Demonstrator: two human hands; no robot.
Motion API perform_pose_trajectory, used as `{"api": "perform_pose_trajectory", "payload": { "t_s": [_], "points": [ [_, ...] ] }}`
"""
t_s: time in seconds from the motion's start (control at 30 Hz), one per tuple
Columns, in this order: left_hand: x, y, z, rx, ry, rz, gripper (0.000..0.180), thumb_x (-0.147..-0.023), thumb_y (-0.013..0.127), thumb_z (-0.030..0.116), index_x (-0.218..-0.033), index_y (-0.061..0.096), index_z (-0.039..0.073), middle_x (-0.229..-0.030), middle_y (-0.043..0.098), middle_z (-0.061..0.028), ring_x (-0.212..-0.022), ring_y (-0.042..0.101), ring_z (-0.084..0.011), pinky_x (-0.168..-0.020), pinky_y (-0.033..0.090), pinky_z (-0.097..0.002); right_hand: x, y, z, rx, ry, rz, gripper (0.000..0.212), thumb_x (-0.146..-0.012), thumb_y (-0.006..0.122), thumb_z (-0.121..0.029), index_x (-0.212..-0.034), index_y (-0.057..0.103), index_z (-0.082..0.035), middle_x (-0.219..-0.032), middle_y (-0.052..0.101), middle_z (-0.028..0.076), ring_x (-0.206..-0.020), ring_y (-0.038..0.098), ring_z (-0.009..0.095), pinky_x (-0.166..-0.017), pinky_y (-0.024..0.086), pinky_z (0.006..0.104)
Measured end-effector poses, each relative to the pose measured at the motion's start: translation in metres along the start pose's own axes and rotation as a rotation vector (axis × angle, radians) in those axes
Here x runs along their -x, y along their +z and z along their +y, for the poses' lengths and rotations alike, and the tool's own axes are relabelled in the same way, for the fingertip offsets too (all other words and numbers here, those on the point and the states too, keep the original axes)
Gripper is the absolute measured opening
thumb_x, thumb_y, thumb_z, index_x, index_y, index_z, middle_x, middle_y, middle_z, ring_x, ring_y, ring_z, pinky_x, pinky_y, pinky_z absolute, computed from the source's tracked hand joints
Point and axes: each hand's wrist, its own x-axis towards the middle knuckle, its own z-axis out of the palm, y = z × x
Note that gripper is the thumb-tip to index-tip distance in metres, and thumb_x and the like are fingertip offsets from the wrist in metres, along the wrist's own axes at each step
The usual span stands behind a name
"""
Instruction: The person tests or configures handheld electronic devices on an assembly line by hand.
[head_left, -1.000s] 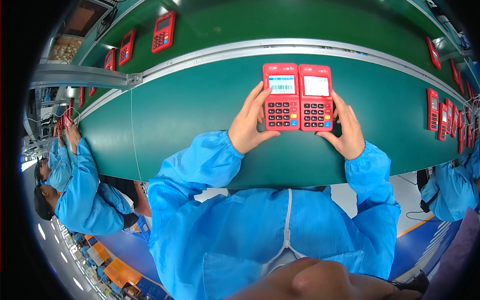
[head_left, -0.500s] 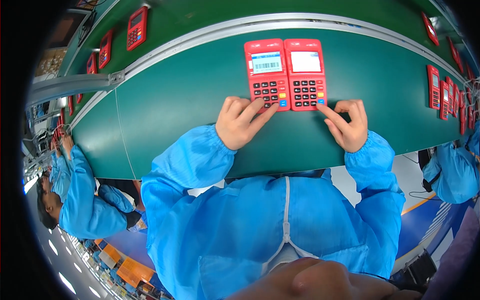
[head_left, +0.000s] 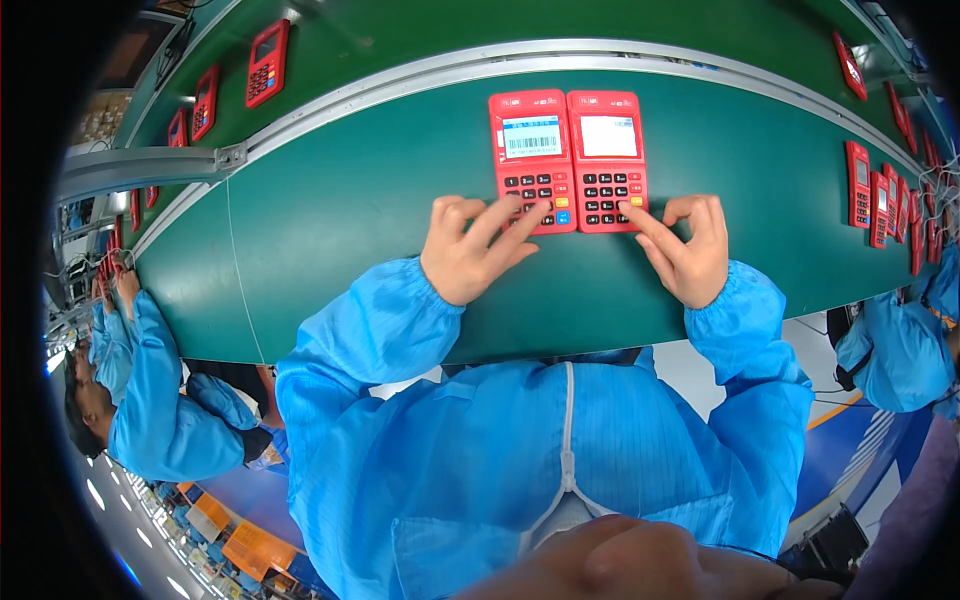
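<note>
Two red payment terminals lie side by side on the green worktable. The left payment terminal point(head_left: 531, 136) has a lit screen with a barcode below a blue band. On the right payment terminal point(head_left: 606, 138) the lit screen is almost all white. Over the left keypad, my left hand point(head_left: 468, 245) has its index and middle fingers stretched onto the keys, covering some of them. My right hand point(head_left: 690, 250) reaches in from the right, its index fingertip on the right terminal's lower keys, hiding the blue key. Neither hand grips anything; the fingers are apart.
Beyond the table point(head_left: 370, 190) runs a metal rail point(head_left: 420, 80) with a green surface behind it, where more red terminals point(head_left: 267, 62) lie. Several terminals point(head_left: 859, 185) and cables cluster at the far right. A metal arm point(head_left: 140, 172) juts in at left. Co-workers in blue sit on both sides.
My right index finger has shifted from the blue key up and left across the lower keys. My left fingers have moved slightly up the keypad. The whole view has shifted a little.
</note>
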Motion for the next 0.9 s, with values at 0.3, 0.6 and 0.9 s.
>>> {"api": "perform_pose_trajectory", "payload": {
  "t_s": [0.3, 0.6, 0.9],
  "points": [
    [0.002, 0.001, -0.013, -0.176, -0.084, -0.059, 0.061, -0.065, 0.067, 0.052, -0.114, 0.061, 0.016, -0.108, 0.045, -0.0021, -0.084, 0.038, -0.019, -0.077, 0.035, -0.0329, -0.03, 0.017, -0.003, 0.072, 0.008, 0.016, 0.035, -0.075, 0.067, -0.017, -0.11, 0.063, -0.016, -0.079, 0.039, 0.005, -0.078, 0.04, 0.02, -0.069, 0.039, 0.032],
    [0.0, 0.0, -0.01, -0.134, -0.065, -0.074, 0.064, -0.068, 0.067, 0.049, -0.117, 0.057, 0.009, -0.108, 0.047, -0.0013, -0.085, 0.039, -0.0175, -0.081, 0.033, -0.0344, -0.031, 0.012, -0.004, 0.009, 0.023, -0.002, 0.036, -0.074, 0.067, -0.014, -0.11, 0.063, -0.015, -0.079, 0.04, 0.005, -0.078, 0.041, 0.02, -0.068, 0.039, 0.0332],
    [0.001, 0.007, -0.003, -0.066, 0.067, 0.006, 0.049, -0.071, 0.07, 0.032, -0.114, 0.059, 0.011, -0.103, 0.049, -0.0025, -0.082, 0.042, -0.0155, -0.079, 0.035, -0.0341, 0.002, 0.005, 0.0, 0.005, 0.012, 0.08, 0.037, -0.071, 0.066, -0.009, -0.107, 0.064, -0.014, -0.079, 0.042, 0.005, -0.078, 0.043, 0.021, -0.068, 0.04, 0.0335]
  ]
}}
